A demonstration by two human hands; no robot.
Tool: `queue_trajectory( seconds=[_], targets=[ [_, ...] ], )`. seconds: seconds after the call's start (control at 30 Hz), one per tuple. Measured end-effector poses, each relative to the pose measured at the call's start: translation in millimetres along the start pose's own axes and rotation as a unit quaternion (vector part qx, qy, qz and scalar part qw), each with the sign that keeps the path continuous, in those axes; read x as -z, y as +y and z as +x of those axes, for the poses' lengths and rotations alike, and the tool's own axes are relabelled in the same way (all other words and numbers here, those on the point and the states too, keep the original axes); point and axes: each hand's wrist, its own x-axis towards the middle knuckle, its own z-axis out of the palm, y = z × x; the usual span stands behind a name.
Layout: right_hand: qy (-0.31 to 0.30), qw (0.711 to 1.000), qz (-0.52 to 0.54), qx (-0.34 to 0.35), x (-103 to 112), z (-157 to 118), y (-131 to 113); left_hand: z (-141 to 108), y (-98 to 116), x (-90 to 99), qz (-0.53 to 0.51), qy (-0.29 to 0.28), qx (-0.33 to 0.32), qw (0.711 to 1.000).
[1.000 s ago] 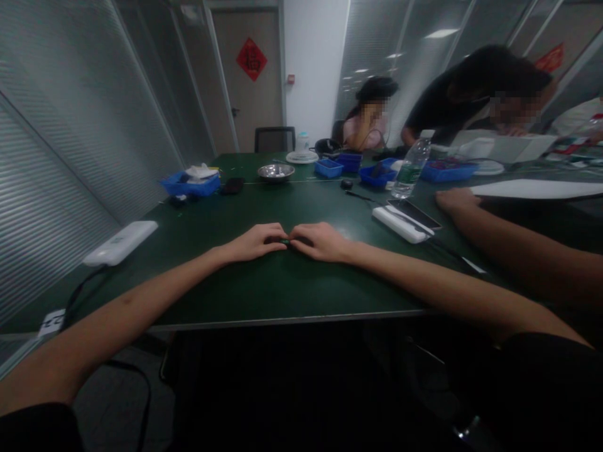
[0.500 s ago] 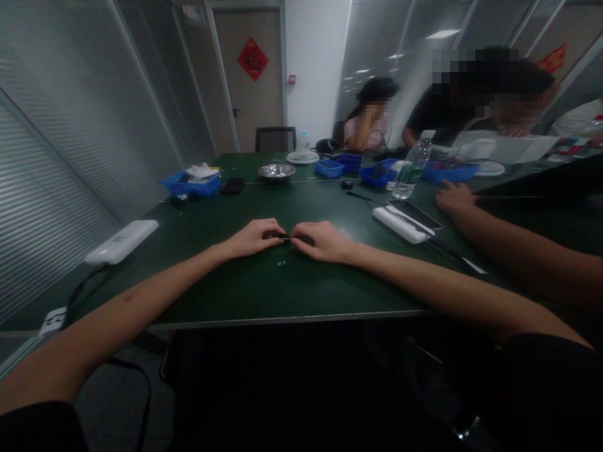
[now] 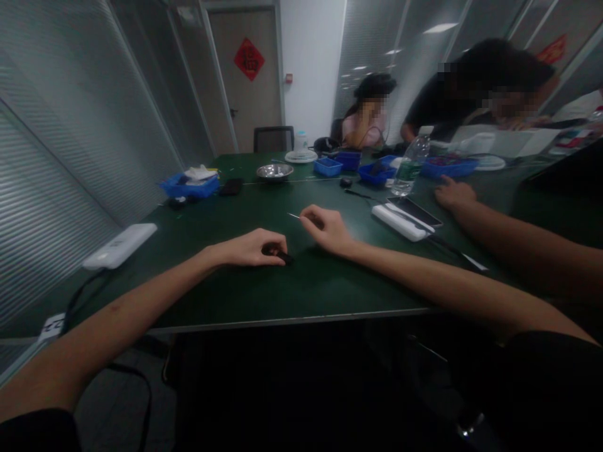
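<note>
My left hand rests on the dark green table, its thumb and fingers closed on a small black object whose end sticks out to the right. Further right and a bit farther off, my right hand pinches a thin, shiny metal piece that points left. The two hands are apart. What exactly the black object is cannot be made out.
White power banks or adapters lie left and right. Behind stand a metal bowl, blue trays and a bottle. Another person's hand rests at the right; two people sit farther back.
My hands have parted. My right hand has moved away and to the right with the thin metal piece; my left hand has come slightly nearer with the black object.
</note>
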Motion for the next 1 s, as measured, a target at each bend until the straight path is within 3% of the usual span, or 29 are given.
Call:
queue_trajectory(
  seconds=[0.17, 0.33, 0.5, 0.6, 0.7, 0.77, 0.83, 0.9, 1.0],
  targets=[
    [-0.015, 1.000, 0.002, 0.002, 1.3, -1.7, 0.6, -15.4, -56.7, 26.8, 0.041, 0.065, 0.077, 0.994],
    [-0.023, 1.000, 0.004, 0.011, 1.4, -1.4, 1.1, -44.6, -118.8, 52.4, 0.102, 0.175, 0.159, 0.966],
    [-0.032, 0.999, 0.000, 0.007, 0.5, -0.9, 1.5, -63.0, -154.3, 61.1, 0.073, 0.288, 0.250, 0.922],
    [-0.039, 0.999, -0.003, 0.005, 0.6, -1.0, 0.5, -69.0, -170.3, 61.7, 0.131, 0.343, 0.285, 0.885],
    [-0.040, 0.999, -0.006, 0.005, 0.2, -1.4, -0.3, -73.9, -182.1, 62.3, 0.177, 0.328, 0.312, 0.874],
    [-0.039, 0.999, -0.007, 0.009, -0.5, -1.5, 0.1, -74.9, -182.9, 63.0, 0.192, 0.322, 0.292, 0.880],
    [-0.037, 0.999, -0.008, 0.012, -1.3, -1.5, 1.2, -72.8, -176.9, 63.6, 0.204, 0.311, 0.230, 0.899],
    [-0.036, 0.999, -0.008, 0.015, -1.9, -1.4, 2.4, -68.1, -166.3, 63.5, 0.197, 0.260, 0.164, 0.931],
    [-0.039, 0.999, -0.005, 0.017, -1.9, -1.3, 3.4, -60.4, -150.7, 62.4, 0.160, 0.195, 0.135, 0.958]
  ],
)
